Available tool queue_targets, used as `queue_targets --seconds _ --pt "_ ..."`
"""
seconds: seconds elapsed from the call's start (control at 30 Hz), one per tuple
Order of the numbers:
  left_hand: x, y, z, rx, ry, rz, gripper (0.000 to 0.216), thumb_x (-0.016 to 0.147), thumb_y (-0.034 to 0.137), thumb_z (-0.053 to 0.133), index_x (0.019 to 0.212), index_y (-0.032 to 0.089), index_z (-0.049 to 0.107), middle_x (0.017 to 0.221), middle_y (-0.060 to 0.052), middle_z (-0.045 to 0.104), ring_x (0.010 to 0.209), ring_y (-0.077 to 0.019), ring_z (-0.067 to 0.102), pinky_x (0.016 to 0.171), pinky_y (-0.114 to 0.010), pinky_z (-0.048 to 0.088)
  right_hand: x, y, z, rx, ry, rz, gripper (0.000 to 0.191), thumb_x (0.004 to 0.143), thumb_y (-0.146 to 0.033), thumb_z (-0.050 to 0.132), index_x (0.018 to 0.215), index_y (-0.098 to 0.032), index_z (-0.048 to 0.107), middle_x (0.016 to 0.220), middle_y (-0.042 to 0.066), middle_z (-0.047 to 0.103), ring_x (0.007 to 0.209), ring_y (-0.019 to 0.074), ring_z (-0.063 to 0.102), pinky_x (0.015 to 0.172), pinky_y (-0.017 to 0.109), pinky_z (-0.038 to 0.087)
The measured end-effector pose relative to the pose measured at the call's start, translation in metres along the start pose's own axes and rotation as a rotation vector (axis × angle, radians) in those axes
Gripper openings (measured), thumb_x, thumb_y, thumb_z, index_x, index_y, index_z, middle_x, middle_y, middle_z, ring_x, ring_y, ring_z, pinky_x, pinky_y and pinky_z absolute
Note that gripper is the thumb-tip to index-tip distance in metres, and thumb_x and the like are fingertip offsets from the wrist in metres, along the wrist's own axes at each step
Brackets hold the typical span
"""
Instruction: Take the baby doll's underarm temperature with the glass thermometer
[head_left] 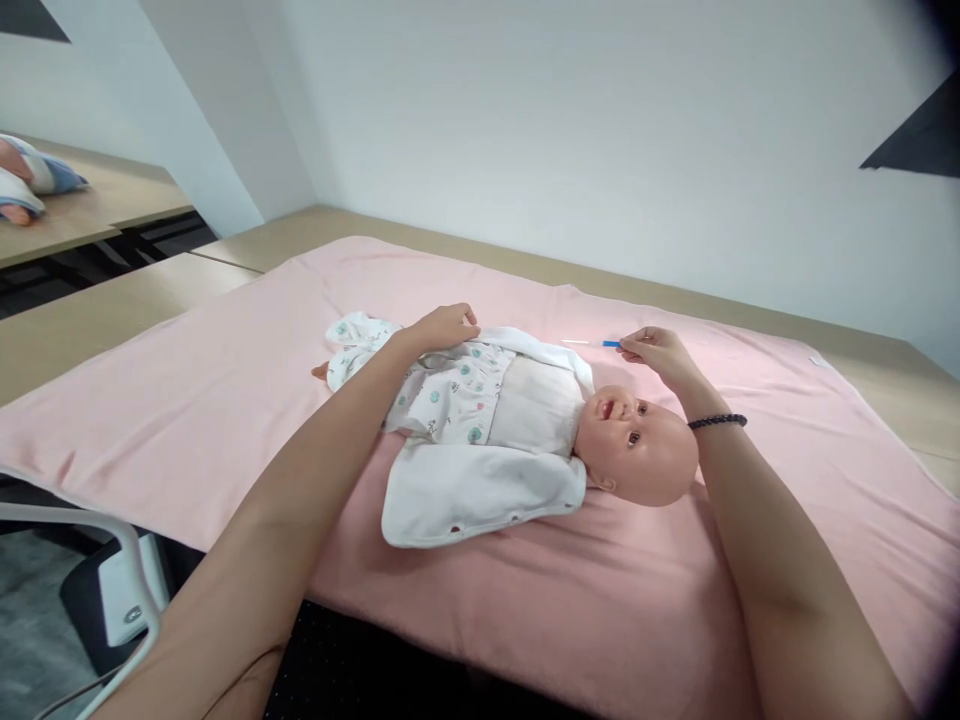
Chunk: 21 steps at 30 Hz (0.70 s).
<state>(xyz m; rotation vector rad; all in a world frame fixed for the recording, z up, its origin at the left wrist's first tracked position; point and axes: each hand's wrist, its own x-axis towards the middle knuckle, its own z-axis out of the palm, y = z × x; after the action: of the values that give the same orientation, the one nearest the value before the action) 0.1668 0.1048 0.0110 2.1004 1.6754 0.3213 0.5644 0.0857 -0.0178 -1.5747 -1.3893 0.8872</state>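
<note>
A baby doll (637, 450) lies on its back on a pink blanket (645, 590), its head to the right. Its white top (480, 490) is spread out to both sides, baring a white cloth torso (536, 405). Printed pants (450, 395) cover its lower body. My left hand (442, 328) reaches across the doll, with curled fingers at the far edge of the white top. Past the doll's head, my right hand (656, 350) pinches a small blue piece (611, 344). In line with it shows a thin white stick (575, 342); whether the two are joined I cannot tell.
Wooden tabletop (142, 290) shows beyond the blanket, against a pale wall (555, 140). On another table at the far left lies a partly visible doll in white and blue cloth (45, 170). A white curved tube frame (135, 560) stands at the lower left.
</note>
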Motion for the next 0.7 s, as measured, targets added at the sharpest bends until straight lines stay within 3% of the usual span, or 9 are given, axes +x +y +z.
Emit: queue_targets --seconds 0.17,0.27,0.37,0.43,0.5,0.6,0.7 --pt "0.003 -0.003 0.002 -0.021 0.038 0.046 0.036 0.082 0.032 0.059 0.117 0.022 0.062 0.117 -0.008 0.07 0.1 -0.0237 0.067 0.087 -0.03 0.05 0.002 0.001 0.001 -0.195 0.032 0.016 0.021 0.064 -0.025 0.085 0.066 -0.018 0.065 0.071 0.007 0.068 0.07 0.0192 0.063 0.069 0.034 0.053" --pt "0.005 -0.003 0.003 -0.046 0.086 0.091 0.039 0.079 0.024 0.058 0.117 0.022 0.063 0.114 -0.007 0.069 0.099 -0.0223 0.065 0.089 -0.029 0.049 -0.005 -0.013 0.0 -0.258 -0.055 -0.013 0.022 0.07 -0.035 0.083 0.075 -0.019 0.069 0.082 0.007 0.07 0.078 0.0201 0.064 0.072 0.033 0.051" --pt "0.004 0.002 0.001 -0.071 0.161 0.134 0.037 0.075 0.018 0.057 0.111 0.02 0.067 0.106 -0.006 0.068 0.095 -0.0208 0.063 0.088 -0.03 0.049 -0.021 -0.033 0.003 -0.23 -0.369 -0.004 0.036 0.082 -0.054 0.074 0.1 -0.024 0.075 0.096 0.007 0.074 0.085 0.0204 0.067 0.077 0.034 0.054" --pt "0.001 0.006 -0.002 -0.152 0.2 0.136 0.037 0.073 0.016 0.056 0.108 0.02 0.068 0.099 -0.005 0.066 0.087 -0.0186 0.061 0.08 -0.029 0.05 -0.031 -0.045 0.006 -0.172 -0.638 0.009 0.048 0.087 -0.063 0.066 0.12 -0.028 0.071 0.105 0.007 0.073 0.092 0.021 0.068 0.083 0.034 0.056" --pt "-0.004 0.011 -0.006 -0.304 0.21 0.143 0.041 0.071 0.015 0.056 0.11 0.02 0.068 0.094 -0.003 0.063 0.078 -0.0158 0.057 0.067 -0.027 0.049 -0.037 -0.052 0.009 -0.108 -0.796 -0.013 0.053 0.09 -0.065 0.061 0.131 -0.032 0.066 0.114 0.006 0.071 0.101 0.0204 0.066 0.09 0.034 0.054" --pt "-0.013 0.02 -0.012 -0.507 0.173 0.227 0.045 0.069 0.015 0.057 0.111 0.021 0.07 0.093 -0.003 0.063 0.069 -0.0122 0.051 0.056 -0.023 0.041 -0.039 -0.056 0.009 -0.061 -0.78 -0.057 0.053 0.093 -0.066 0.056 0.13 -0.03 0.069 0.122 0.007 0.069 0.109 0.021 0.062 0.097 0.034 0.051" --pt "-0.02 0.027 -0.018 -0.622 0.127 0.28 0.038 0.067 0.018 0.059 0.101 0.018 0.076 0.088 -0.004 0.066 0.068 -0.0119 0.051 0.058 -0.024 0.04 -0.04 -0.062 0.003 -0.041 -0.68 -0.107 0.051 0.095 -0.064 0.054 0.124 -0.027 0.073 0.134 0.009 0.064 0.115 0.0236 0.06 0.103 0.039 0.048"
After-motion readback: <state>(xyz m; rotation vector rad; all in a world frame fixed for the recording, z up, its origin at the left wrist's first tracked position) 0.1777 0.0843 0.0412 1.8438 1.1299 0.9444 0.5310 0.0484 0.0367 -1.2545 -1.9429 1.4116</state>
